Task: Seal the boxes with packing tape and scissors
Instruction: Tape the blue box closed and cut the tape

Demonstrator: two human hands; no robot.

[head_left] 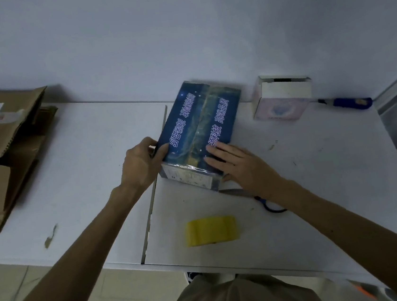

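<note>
Khaki clothing (234, 299) fills the bottom edge, closest to the lens, and both bare forearms reach away from it onto the white table (320, 186).

Fingers (217, 149) of the right hand (241, 165) lie straight and close together, flat on the lid of the blue box (197, 125) near its near right corner. The palm rests at the box's edge. The wrist crosses over the scissors (270, 204), whose blue handles show beside the forearm, with the blades partly hidden under the hand.

At the left hand (142, 164), the thumb (164, 149) sits on the lid's left edge while the other fingers curl down the box's side, gripping it; their tips are hidden. That wrist bends slightly inward and the forearm runs back to the lower left.

The blue box lies flat in the middle of the table, angled, with a glossy yellowish strip along its centre seam. A yellow tape roll (211, 230) lies nearer the person, apart from the box. A small white box (280, 99) stands against the wall with a blue-handled tool (350, 103) just beside it. Brown cardboard boxes (1, 148) are piled at far left.
</note>
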